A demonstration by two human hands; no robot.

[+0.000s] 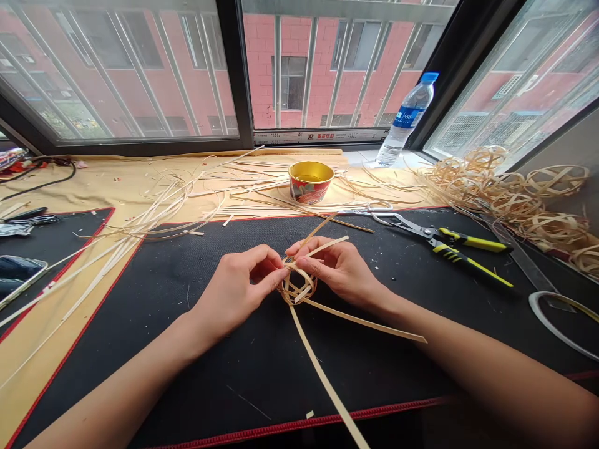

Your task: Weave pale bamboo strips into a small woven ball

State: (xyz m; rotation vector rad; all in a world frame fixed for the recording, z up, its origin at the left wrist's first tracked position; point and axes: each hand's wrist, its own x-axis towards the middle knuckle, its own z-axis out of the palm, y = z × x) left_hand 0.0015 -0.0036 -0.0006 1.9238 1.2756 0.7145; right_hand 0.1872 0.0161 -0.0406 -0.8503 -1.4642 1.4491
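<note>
Left fingers and right fingers pinch the weave; I judge slack grip could let strips spring loose.

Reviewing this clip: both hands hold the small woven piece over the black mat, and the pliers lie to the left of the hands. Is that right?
Not quite: the head view shows the pliers lying to the right of the hands. The left hand and right hand do hold the woven piece over the black mat.
</note>
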